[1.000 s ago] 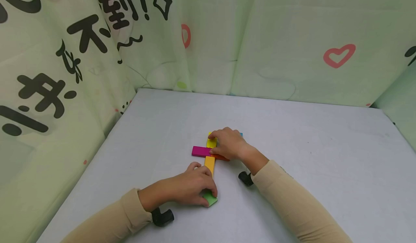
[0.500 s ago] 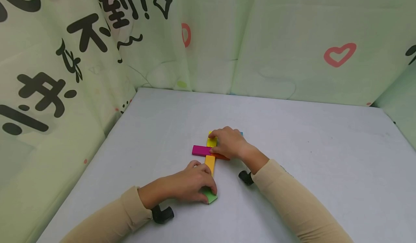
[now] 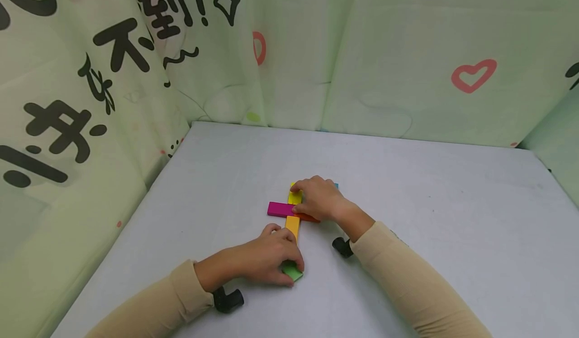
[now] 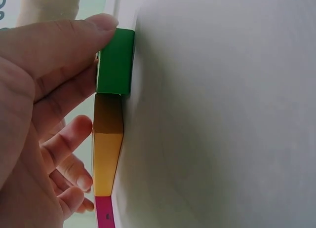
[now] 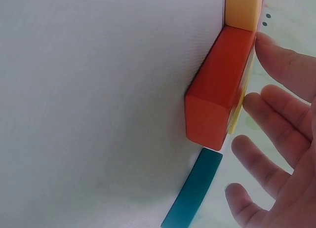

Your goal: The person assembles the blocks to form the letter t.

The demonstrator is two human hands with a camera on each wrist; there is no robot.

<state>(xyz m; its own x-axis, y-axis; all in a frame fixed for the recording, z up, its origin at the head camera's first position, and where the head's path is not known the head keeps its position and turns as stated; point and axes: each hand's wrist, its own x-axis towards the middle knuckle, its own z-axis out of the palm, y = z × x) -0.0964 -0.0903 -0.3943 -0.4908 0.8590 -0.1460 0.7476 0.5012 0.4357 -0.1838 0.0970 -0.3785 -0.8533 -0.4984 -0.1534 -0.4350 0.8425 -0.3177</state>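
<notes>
In the head view, my left hand (image 3: 269, 260) pinches a green block (image 3: 293, 271) at the near end of a row of coloured blocks lying on the table. My thumb is on the green block's near end, and the left wrist view shows it meeting an orange-yellow block (image 4: 108, 154). Beyond that lies a magenta block (image 3: 280, 209), set crosswise. My right hand (image 3: 322, 200) reaches over the far part, fingers relaxed, with fingertips at a yellow block (image 3: 295, 198) and the thumb by the magenta one. A red block (image 5: 222, 70) lies under this hand, largely hidden from above.
A blue-teal block (image 5: 193, 193) lies past the red block, mostly behind the right hand. Black cylindrical pieces hang at both wrists (image 3: 228, 300). The white table (image 3: 429, 237) meets printed pale-green curtains (image 3: 398, 57) at its back and left.
My left thumb and fingers have shifted slightly to the right on the green block. My right hand has stayed where it was.
</notes>
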